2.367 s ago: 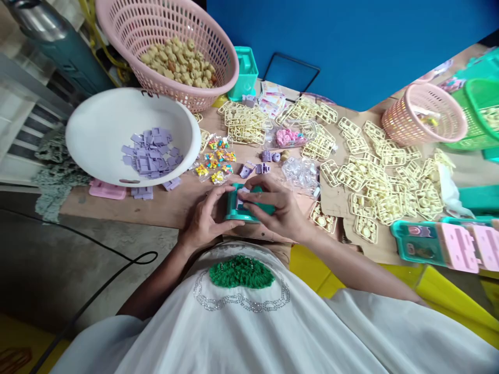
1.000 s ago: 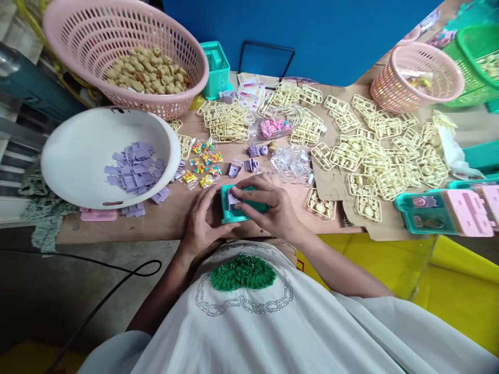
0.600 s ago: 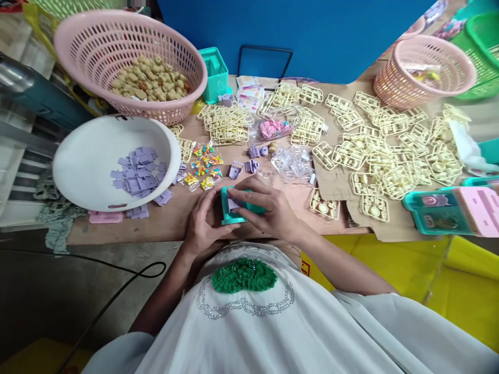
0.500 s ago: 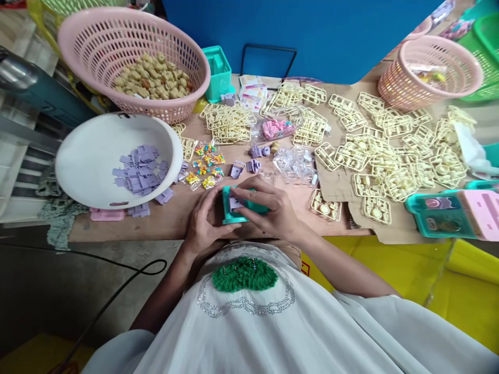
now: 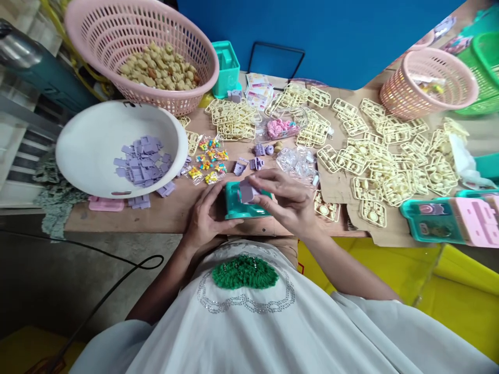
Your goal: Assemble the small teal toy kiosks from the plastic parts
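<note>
- A smooth, boxy teal plastic case is gripped at its left end by the left hand, fingers curled around it, at the near edge of the table.
- A small blocky lilac plastic piece is pinched between the fingertips of the right hand and held against the top of the case.
- Just beyond the hands, loose lilac parts and crinkled clear bags of bright beads are scattered on the matt brown surface.
- To the left of the left hand, flat lilac tiles are heaped in a glossy white bowl; behind it a latticed pink basket is seen.
- Right of the right hand, the surface is crowded with cream plastic frames.
- Bare surface is left only between the bowl and the left hand.
</note>
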A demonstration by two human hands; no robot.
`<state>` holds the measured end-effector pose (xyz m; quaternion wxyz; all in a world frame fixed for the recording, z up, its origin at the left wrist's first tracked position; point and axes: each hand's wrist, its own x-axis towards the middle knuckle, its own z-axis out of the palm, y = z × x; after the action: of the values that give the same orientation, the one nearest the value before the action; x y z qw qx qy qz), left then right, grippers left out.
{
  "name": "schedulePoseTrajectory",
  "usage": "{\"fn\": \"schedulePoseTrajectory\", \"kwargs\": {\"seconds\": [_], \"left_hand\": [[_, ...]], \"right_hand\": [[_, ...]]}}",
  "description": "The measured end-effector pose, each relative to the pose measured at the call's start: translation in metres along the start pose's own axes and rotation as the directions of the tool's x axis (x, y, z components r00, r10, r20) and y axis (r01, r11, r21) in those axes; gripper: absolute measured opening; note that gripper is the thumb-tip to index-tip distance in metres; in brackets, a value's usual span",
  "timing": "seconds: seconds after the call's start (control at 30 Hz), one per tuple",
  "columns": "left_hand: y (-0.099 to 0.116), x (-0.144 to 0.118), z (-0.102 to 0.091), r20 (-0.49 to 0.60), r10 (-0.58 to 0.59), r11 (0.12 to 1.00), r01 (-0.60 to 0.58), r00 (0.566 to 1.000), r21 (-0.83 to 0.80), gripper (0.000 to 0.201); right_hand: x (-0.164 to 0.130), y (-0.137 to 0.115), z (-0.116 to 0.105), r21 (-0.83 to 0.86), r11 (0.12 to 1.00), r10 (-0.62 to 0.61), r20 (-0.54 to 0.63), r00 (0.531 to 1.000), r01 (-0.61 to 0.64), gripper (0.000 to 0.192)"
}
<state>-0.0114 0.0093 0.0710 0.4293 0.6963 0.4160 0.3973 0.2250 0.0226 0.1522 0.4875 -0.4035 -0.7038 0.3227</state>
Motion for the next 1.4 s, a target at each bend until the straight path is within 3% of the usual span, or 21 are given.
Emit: {"fn": "schedulePoseTrajectory", "kwargs": {"seconds": [0.17, 0.33, 0.53, 0.77, 0.97, 1.17, 1.3, 1.4], "left_hand": [[0.004, 0.002, 0.001, -0.049, 0.03, 1.0, -0.03, 0.998, 0.01, 0.091], [0.003, 0.003, -0.001, -0.037, 0.061, 0.998, -0.062, 0.997, -0.025, 0.092], [0.004, 0.008, -0.01, 0.0, 0.055, 0.998, -0.055, 0.998, -0.013, 0.091], [0.002, 0.009, -0.011, -0.013, 0.067, 0.997, -0.067, 0.998, -0.023, 0.092], [-0.001, 0.011, -0.017, 0.027, 0.083, 0.996, -0.082, 0.996, -0.026, 0.088], [-0.001, 0.011, -0.02, 0.054, 0.05, 0.999, -0.05, 0.997, -0.014, 0.09], [0.0, 0.011, -0.022, 0.067, 0.048, 0.999, -0.047, 0.997, -0.01, 0.087], [0.0, 0.011, -0.021, 0.053, 0.069, 0.998, -0.068, 0.996, -0.015, 0.083]], "right_hand": [[-0.001, 0.006, 0.007, -0.058, 0.987, -0.139, 0.139, 0.98, 0.148, 0.032], [0.01, 0.009, -0.004, -0.181, 0.948, -0.201, 0.292, 0.935, 0.261, 0.034], [0.038, 0.007, -0.023, -0.099, 0.935, -0.208, 0.625, 0.753, 0.341, 0.038], [0.072, 0.003, -0.023, 0.035, 0.914, -0.294, 0.743, 0.601, 0.404, 0.027], [0.103, 0.006, -0.015, 0.061, 0.941, -0.215, 0.867, 0.449, 0.333, 0.029], [0.105, 0.005, -0.017, 0.152, 0.953, -0.256, 0.864, 0.433, 0.261, 0.03], [0.108, -0.001, -0.014, 0.154, 0.955, -0.246, 0.89, 0.384, 0.255, 0.028], [0.109, -0.001, -0.008, 0.214, 0.936, -0.323, 0.84, 0.436, 0.281, 0.023]]}}
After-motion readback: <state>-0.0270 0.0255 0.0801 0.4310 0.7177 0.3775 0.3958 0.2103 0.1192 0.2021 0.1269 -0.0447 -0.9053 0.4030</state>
